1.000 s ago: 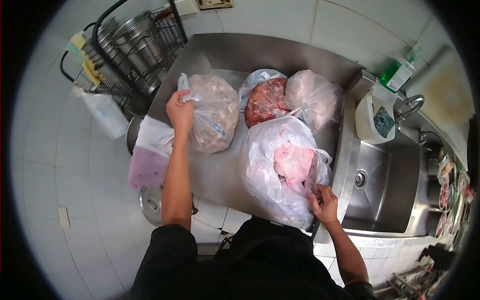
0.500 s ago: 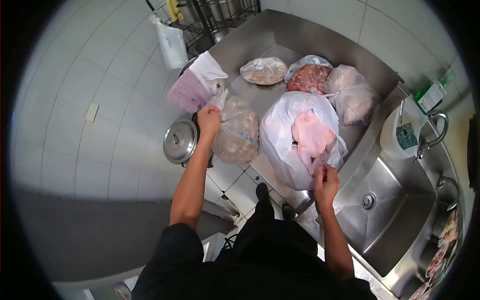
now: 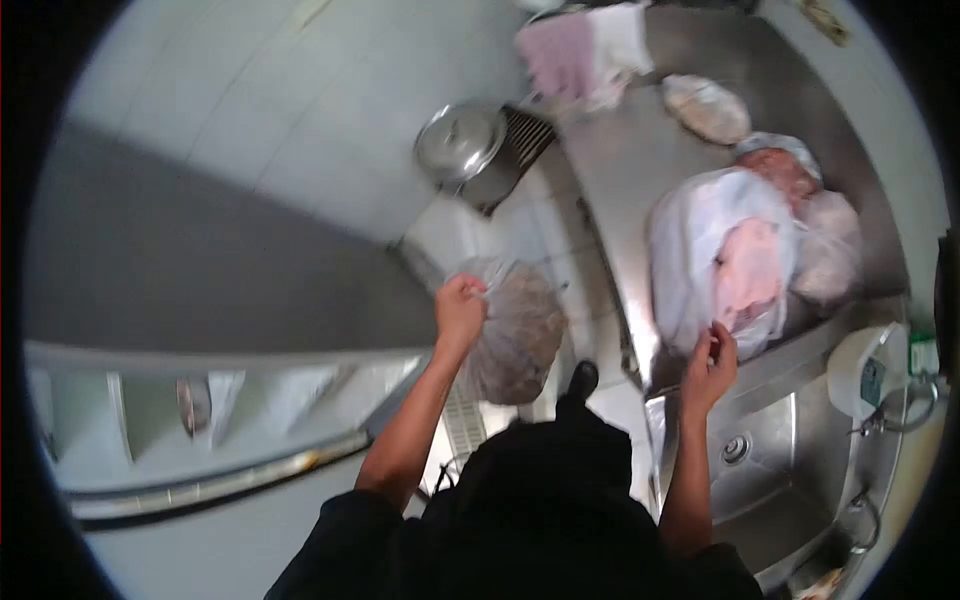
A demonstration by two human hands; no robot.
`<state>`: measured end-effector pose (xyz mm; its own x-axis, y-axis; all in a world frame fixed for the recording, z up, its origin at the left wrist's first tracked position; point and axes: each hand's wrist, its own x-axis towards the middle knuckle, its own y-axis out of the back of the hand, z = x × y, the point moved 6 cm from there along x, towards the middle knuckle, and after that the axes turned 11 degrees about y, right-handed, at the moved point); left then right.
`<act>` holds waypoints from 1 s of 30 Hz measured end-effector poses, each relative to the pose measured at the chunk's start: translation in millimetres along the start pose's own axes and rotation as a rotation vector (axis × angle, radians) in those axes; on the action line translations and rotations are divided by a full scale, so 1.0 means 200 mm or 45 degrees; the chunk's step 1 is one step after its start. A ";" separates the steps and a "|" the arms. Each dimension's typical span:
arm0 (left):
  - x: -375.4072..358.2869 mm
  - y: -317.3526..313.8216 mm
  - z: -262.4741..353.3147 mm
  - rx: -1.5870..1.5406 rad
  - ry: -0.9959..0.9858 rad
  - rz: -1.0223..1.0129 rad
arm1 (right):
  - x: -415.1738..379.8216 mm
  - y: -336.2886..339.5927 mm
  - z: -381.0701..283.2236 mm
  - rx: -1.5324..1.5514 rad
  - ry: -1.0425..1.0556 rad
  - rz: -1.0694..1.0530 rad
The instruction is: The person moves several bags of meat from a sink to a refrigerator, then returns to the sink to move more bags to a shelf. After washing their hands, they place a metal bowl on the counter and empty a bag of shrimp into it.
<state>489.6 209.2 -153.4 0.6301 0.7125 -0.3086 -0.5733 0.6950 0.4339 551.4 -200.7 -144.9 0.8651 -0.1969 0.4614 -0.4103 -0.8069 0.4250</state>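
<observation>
My left hand [image 3: 461, 308] is closed on the gathered top of a clear plastic bag [image 3: 515, 335] with pale brownish contents, which hangs over the floor. My right hand [image 3: 711, 365] is at the lower edge of a large white plastic bag [image 3: 685, 245] lying open on the steel counter. Pink poultry-like meat [image 3: 750, 270] shows in its opening. The fingers of my right hand are bent close together; whether they pinch the bag's edge is too blurred to tell.
Bags of red meat [image 3: 780, 175] and pale contents [image 3: 828, 245] lie behind, near a smaller bag [image 3: 707, 108]. A lidded pot [image 3: 462, 145] stands left of the counter [image 3: 615, 170], a sink [image 3: 770, 460] at right. An open chest [image 3: 250, 410] holds bags at lower left.
The view has turned left, bringing the open chest into sight. My left hand has carried the clear bag away from the counter's edge. My right hand stays by the white bag.
</observation>
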 end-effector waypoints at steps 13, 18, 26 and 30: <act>-0.63 0.91 -0.81 -0.155 0.235 0.435 | -2.00 -0.91 -0.48 1.458 -2.107 -1.891; -0.83 1.19 -1.13 -0.265 0.219 0.657 | -2.30 -0.80 -0.78 1.578 -2.260 -2.023; -0.95 1.29 -1.43 -0.082 0.527 0.705 | -2.78 -0.76 -0.74 1.512 -2.514 -1.980; -0.88 1.26 -1.55 -0.051 0.446 0.638 | -2.90 -0.84 -0.66 1.456 -2.533 -1.838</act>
<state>71.4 287.9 -252.8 0.0732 0.9382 -0.3383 -0.7791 0.2656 0.5679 80.7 121.7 -380.4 -0.1943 0.8364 -0.5126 -0.1017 -0.5369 -0.8375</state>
